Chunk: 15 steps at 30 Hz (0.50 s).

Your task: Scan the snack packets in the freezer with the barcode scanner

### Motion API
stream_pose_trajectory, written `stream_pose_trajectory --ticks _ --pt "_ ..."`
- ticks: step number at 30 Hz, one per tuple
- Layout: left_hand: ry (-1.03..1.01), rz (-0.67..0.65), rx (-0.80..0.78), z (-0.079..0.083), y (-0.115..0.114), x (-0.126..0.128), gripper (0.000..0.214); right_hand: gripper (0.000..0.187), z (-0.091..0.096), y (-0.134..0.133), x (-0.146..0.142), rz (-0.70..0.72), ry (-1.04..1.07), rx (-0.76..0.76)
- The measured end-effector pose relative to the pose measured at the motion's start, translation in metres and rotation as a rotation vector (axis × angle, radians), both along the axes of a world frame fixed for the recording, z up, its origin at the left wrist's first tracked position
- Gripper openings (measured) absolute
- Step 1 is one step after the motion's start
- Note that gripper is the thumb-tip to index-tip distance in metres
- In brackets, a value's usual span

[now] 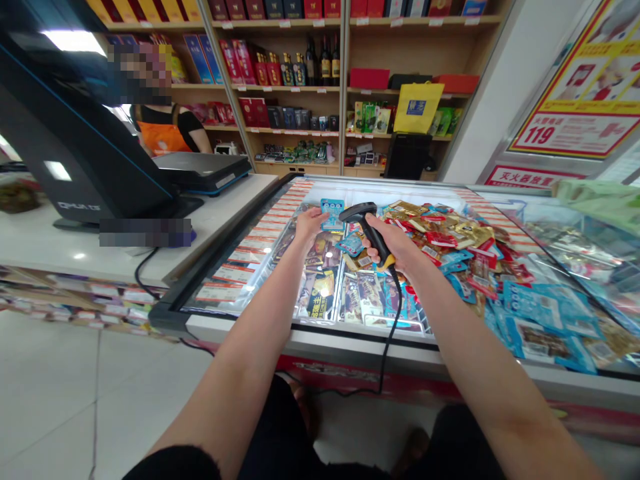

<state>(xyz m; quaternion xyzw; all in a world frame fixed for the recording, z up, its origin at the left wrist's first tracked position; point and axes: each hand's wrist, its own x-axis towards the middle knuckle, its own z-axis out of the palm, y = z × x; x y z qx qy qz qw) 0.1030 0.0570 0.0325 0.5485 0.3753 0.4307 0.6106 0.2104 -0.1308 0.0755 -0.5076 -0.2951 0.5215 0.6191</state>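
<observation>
Left hand (309,222) out over the chest freezer (240,293), fingers closed on the near edge of a small light-blue packet (332,214), holding it up and tilted above the freezer's left compartment. Left of that: white counter (225,207), black point-of-sale terminal (75,153), a second person in an orange apron behind it.

Right hand (393,243) just beside, wrapped tight around the grip of a black barcode scanner (367,230). Scanner's long axis runs from my palm up and to the left; its head sits right next to the packet's right edge, close but, as far as I can tell, not touching. Packet lies left of the scanner head, nearer my left hand. Scanner cord (393,333) drops off the freezer's front edge.

Further right: heap of red, gold and blue snack packets (465,247) piled on the glass lid. Shelves of boxes and bottles (300,67) behind.
</observation>
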Motion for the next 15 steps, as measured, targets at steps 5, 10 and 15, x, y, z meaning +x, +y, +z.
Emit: stream_pose_trajectory --ticks 5,10,15 --pt "-0.017 -0.05 0.043 -0.002 0.004 -0.001 0.01 0.031 0.001 0.0 0.001 -0.01 0.063 0.016" --pt "0.158 0.078 0.086 0.008 0.018 -0.016 0.005 0.033 0.003 -0.001 0.007 -0.046 0.089 0.051" --pt "0.425 0.29 0.226 0.021 0.041 -0.052 0.004 0.031 0.004 -0.004 0.015 -0.094 0.066 0.108"
